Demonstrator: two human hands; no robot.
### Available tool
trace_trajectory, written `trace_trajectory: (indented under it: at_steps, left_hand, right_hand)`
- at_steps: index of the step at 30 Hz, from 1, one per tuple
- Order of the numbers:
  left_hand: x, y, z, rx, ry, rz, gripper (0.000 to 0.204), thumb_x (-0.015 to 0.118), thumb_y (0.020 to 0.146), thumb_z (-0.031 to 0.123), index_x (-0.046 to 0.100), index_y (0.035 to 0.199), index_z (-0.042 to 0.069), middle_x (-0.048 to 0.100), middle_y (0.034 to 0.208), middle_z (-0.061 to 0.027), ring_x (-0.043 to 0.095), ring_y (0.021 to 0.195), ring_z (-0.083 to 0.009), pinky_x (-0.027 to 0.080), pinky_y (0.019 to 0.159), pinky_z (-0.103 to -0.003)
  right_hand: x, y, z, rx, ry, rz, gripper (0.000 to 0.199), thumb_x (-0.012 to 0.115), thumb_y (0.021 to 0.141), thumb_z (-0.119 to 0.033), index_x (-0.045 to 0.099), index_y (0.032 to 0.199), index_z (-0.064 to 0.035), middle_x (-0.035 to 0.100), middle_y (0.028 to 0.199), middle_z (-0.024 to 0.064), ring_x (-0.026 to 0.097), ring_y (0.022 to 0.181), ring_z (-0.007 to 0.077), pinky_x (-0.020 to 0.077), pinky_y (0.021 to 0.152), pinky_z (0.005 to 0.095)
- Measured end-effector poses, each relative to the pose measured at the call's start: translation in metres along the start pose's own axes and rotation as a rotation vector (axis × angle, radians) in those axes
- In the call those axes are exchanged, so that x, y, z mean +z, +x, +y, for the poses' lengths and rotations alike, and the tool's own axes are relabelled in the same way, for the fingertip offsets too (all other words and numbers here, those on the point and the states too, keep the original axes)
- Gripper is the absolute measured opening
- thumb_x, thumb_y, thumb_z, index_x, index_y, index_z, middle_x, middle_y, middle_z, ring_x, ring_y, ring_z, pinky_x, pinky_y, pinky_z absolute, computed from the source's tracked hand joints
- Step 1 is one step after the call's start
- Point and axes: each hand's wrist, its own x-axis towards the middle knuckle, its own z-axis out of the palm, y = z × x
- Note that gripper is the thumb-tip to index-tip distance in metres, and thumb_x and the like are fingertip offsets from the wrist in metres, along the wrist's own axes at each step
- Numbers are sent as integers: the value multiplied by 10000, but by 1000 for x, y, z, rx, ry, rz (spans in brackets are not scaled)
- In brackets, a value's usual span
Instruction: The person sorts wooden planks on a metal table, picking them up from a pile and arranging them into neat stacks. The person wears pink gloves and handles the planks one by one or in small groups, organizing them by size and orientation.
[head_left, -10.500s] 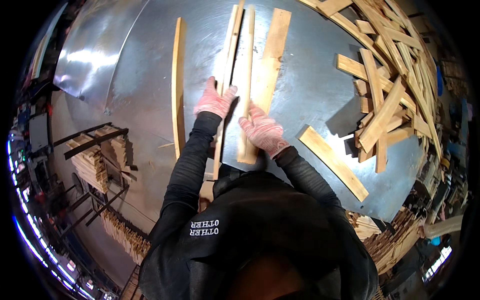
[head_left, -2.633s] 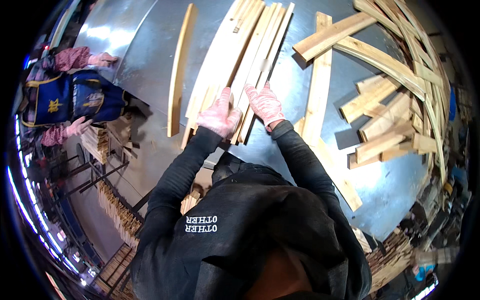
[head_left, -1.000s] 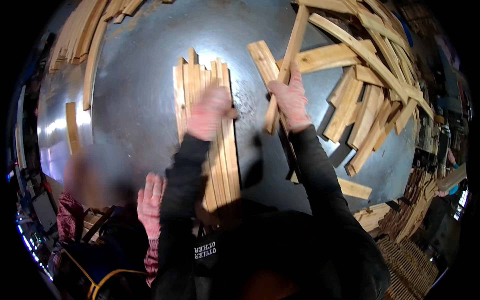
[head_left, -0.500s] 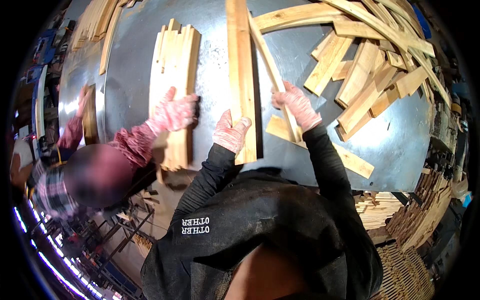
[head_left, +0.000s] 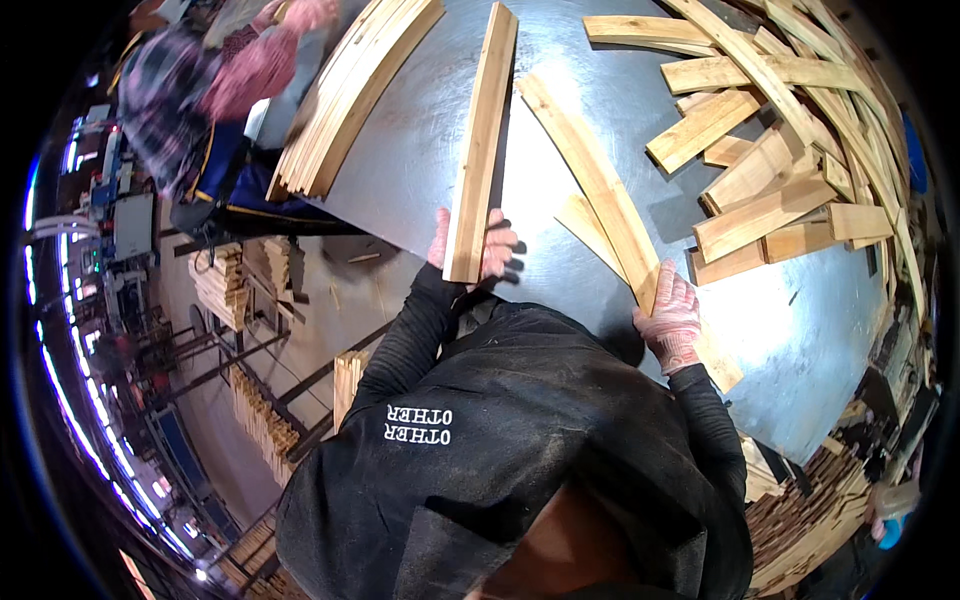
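My left hand (head_left: 497, 248) is closed around the near end of a long wooden board (head_left: 482, 150), its fingers showing along the right side from beneath. That board points away from me across the metal table. My right hand (head_left: 672, 315) grips the near end of a second wooden board (head_left: 597, 190), which slants up to the left. Under this one lies another wooden piece (head_left: 588, 228), partly covered, its near end (head_left: 718, 362) poking out below my right hand. Both my hands wear pinkish gloves.
A heap of loose wooden boards (head_left: 770, 215) covers the right of the metal table (head_left: 400, 175). Straight strips stand stacked in a bundle (head_left: 360, 95) at the far left. A co-worker (head_left: 175, 100) is beside that bundle. More timber (head_left: 215, 285) is stacked below the table's left edge.
The view has turned. My left hand has gone from atop its board to around its underside. My right hand now holds its board's near end. The co-worker's hand has left the strip bundle.
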Motion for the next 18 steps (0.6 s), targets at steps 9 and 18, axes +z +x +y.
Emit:
trace_trajectory:
  at_steps: [9,18]
  left_hand:
    - [35,-38,-7,57,-140,134,889,613,794,702,468,1287,-23,624,969,-184,682,783,-318,623,615,-363]
    - [4,8,31,290,1093,758,382,675,890,265,540,1167,40,644,855,-79,628,654,-162,534,560,-292]
  right_hand:
    - [-62,44,-7,-137,467,-73,971,762,805,-298,177,1520,2,575,1220,249,578,1110,401,476,975,419]
    - [-111,190,-101,-174,1946,-692,674,629,923,-430,449,1295,103,620,1112,225,675,993,281,583,873,384]
